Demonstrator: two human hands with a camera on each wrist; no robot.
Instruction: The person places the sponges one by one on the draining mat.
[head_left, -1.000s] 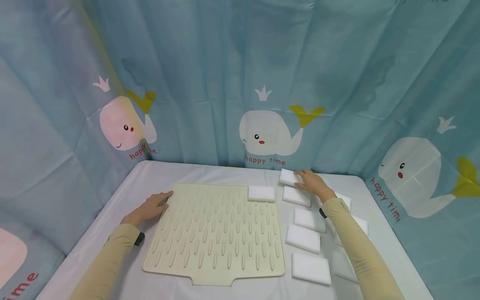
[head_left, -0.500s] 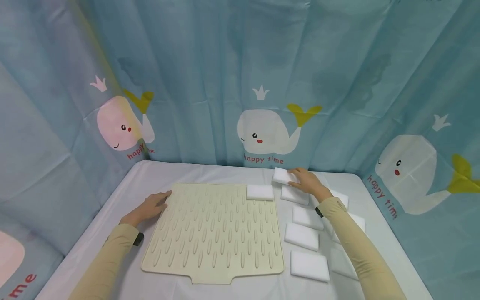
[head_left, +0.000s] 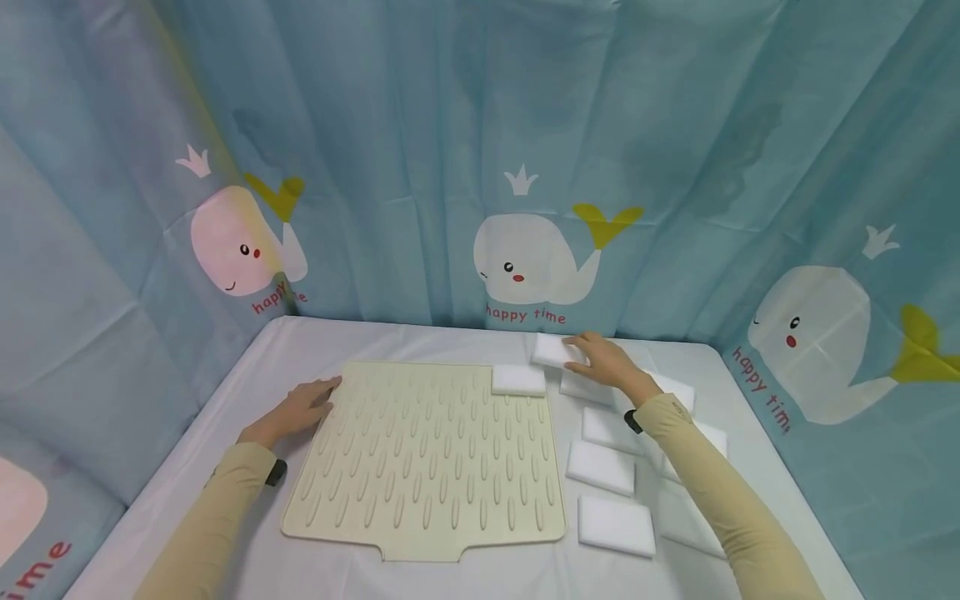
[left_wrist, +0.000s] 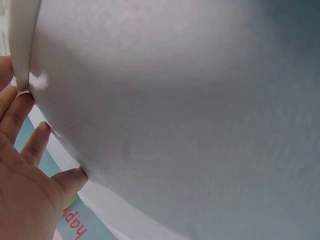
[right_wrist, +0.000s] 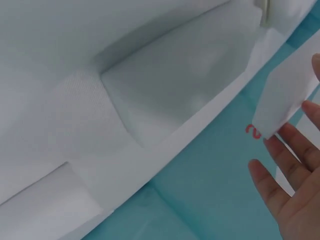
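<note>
Pinching one white pad (head_left: 548,349) by its right end, the right hand (head_left: 603,362) reaches to the far side of the bench (head_left: 420,343); the pad lies directly to the left of its fingertips, long axis running roughly left to right, with a slight slant; whether its underside touches the bench or hangs just above it, I cannot tell, though the right wrist view suggests that it is tipped up.

The left hand (head_left: 295,410) has its fingers spread and mostly straight, with fingertips at the left edge of the cream ribbed mat (head_left: 420,467), near its far left corner; it appears to steady the mat rather than grasp it.

One relation matters most, as I judge it: the held pad sits just beyond the mat's far right corner, while a second pad (head_left: 518,381) rests on that corner; the two run almost parallel, the second lying nearer the person and slightly to the left; the bare ribs stretch further left and towards the person, so that second pad stands between the held one and much of the mat.

The right hand is by far the nearer to both pads; loose white pads (head_left: 602,468) lie to the right of the mat, some partly hidden by the right arm.
</note>
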